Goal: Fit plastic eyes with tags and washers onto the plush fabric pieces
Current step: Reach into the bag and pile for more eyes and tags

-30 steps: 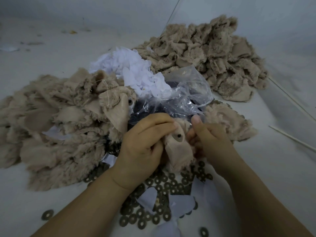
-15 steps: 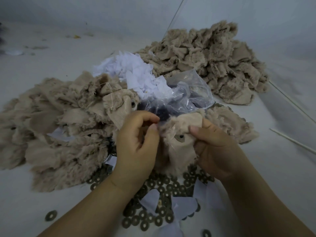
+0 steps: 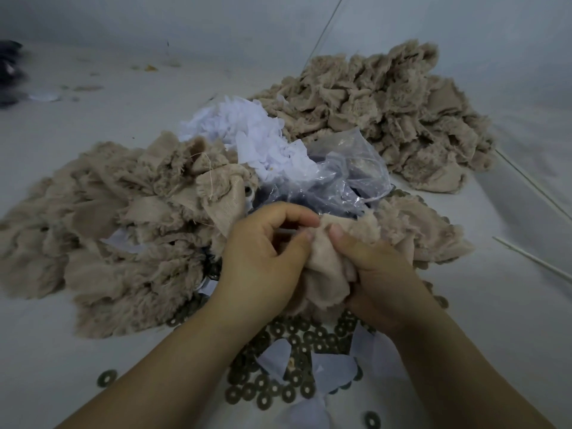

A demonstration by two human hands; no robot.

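Observation:
Both hands work on one beige plush piece (image 3: pixel 325 267) at the centre. My right hand (image 3: pixel 371 274) grips its bunched fabric, thumb pressed on top. My left hand (image 3: pixel 266 252) pinches a small pale peg-like part (image 3: pixel 286 231) at the fabric's upper edge; what it is cannot be made out. Dark metal washers (image 3: pixel 278 388) and white tags (image 3: pixel 274 357) lie scattered below my wrists. A clear plastic bag (image 3: pixel 337 174) with dark contents sits just behind my hands.
A heap of beige plush pieces (image 3: pixel 123 227) lies to the left, another plush heap (image 3: pixel 387 113) at the back right. A pile of white tags (image 3: pixel 247 131) sits between them. Thin white sticks (image 3: pixel 532 258) lie on the right. One loose washer (image 3: pixel 106 377) lies at lower left.
The fabric has been folded and bunched, so the dark eye spot on it no longer shows. My left fingers have moved to its top edge beside my right thumb.

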